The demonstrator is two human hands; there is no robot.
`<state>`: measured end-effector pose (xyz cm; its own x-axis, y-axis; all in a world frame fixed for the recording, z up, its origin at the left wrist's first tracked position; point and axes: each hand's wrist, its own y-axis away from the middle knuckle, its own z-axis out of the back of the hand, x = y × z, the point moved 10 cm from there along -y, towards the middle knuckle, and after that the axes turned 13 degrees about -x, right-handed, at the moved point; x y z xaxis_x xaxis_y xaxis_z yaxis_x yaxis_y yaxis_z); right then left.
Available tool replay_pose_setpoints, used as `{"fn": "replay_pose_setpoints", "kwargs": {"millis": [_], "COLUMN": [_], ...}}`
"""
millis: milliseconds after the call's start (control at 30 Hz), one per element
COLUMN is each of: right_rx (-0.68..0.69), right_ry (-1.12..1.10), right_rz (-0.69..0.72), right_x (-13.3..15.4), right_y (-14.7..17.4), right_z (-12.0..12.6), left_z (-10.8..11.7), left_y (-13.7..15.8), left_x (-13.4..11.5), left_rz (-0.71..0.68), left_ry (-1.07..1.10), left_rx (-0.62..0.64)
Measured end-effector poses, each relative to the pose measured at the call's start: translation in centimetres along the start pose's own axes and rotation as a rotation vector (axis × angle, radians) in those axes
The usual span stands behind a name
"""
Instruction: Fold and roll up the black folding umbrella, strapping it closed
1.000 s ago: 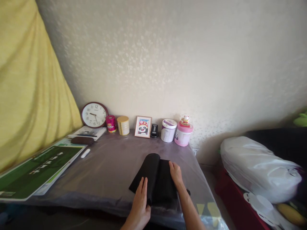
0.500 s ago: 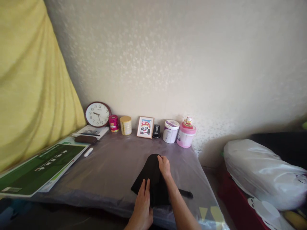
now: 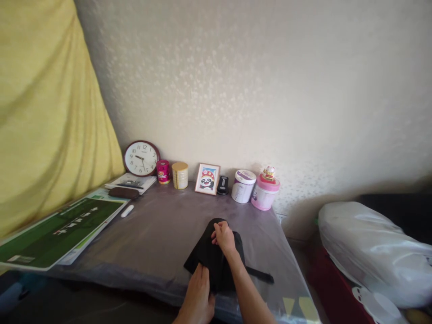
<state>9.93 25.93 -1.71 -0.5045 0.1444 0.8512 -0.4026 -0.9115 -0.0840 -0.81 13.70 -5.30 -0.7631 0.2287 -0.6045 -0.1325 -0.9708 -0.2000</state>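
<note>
A black piece of folded fabric [image 3: 202, 245] lies at the table's near edge, wide at its lower left and rounded at the top. From its right side a narrow black strip [image 3: 259, 274] sticks out over the table. My left hand [image 3: 199, 290] is closed on the fabric's lower left part, fingers together and the thumb hidden below. Over the upper part is my right hand [image 3: 223, 236], its fingers curled to the left. Whether those fingertips pinch a bit of the fabric is hard to see.
Along the wall stand a clock [image 3: 141, 158], a pink can [image 3: 163, 172], a yellow-lidded tin [image 3: 180, 175], a panda picture frame [image 3: 207, 179] and two tubs [image 3: 243, 189]. Green boards [image 3: 67, 229] and a brown case [image 3: 123, 193] lie left. A white bag [image 3: 364, 247] sits off the table's right.
My right hand has left the fabric's upper right edge and moved left over it, fingers now curled. A rounded flap shows at the right. My left hand stays at the lower left.
</note>
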Motion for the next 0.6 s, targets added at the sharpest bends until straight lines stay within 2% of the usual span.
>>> {"fn": "replay_pose_setpoints", "kwargs": {"millis": [133, 233, 300, 400, 467, 600], "right_rx": [0.052, 0.073, 0.082, 0.092, 0.096, 0.072], "right_ry": [0.087, 0.151, 0.172, 0.207, 0.24, 0.287], "right_rz": [0.089, 0.146, 0.175, 0.219, 0.254, 0.322], "right_x": [1.3, 1.9, 2.3, 2.7, 2.9, 3.5], "right_y": [0.7, 1.2, 1.5, 1.9, 2.0, 2.5], "right_z": [0.0, 0.1, 0.1, -0.1, -0.2, -0.1], "left_z": [0.1, 2.5, 3.8, 3.5, 2.7, 1.2], "left_y": [0.9, 1.4, 1.5, 1.3, 0.9, -0.1], "left_x": [1.6, 1.5, 0.0, -3.4, -4.9, -4.3], "left_rz": [-0.082, -0.142, -0.215, -0.36, -0.396, -0.3], "left_ry": [-0.063, -0.125, -0.162, -0.194, -0.227, -0.309], "left_rx": [-0.039, -0.214, -0.303, -0.261, -0.215, -0.16]}}
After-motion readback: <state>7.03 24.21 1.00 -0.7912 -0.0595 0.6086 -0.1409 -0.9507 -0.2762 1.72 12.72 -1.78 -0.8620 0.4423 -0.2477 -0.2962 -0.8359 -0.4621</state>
